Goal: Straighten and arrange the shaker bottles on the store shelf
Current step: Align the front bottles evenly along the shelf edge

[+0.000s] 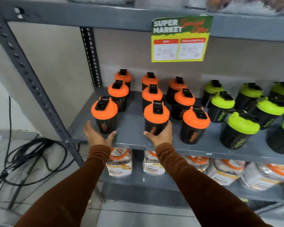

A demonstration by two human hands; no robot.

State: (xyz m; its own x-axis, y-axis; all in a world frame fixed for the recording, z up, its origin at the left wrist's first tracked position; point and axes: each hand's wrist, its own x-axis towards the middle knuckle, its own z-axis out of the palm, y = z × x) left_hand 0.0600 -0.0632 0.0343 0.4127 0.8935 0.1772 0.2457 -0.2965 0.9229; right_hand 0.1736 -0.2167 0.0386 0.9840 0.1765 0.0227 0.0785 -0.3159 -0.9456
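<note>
Fingers of the left hand (97, 136) cup loosely around the base of the front-left black shaker bottle with an orange lid (104, 115), low centre-left of the frame, while the right hand (161, 135) wraps the front-middle black, orange-lidded shaker bottle (156, 120) beside it. Both stand near the grey metal shelf's (131, 122) front edge. I'd slide them low and upright, matching the orange rows (152, 94) behind; further right, the lime-lidded black bottles (243, 123) sit crooked.

Shop aisle, grey metal shelving (134, 141), rows of shaker bottles (156, 118), supermarket price sign (180, 38) above, packaged goods (120, 163) on the shelf below
</note>
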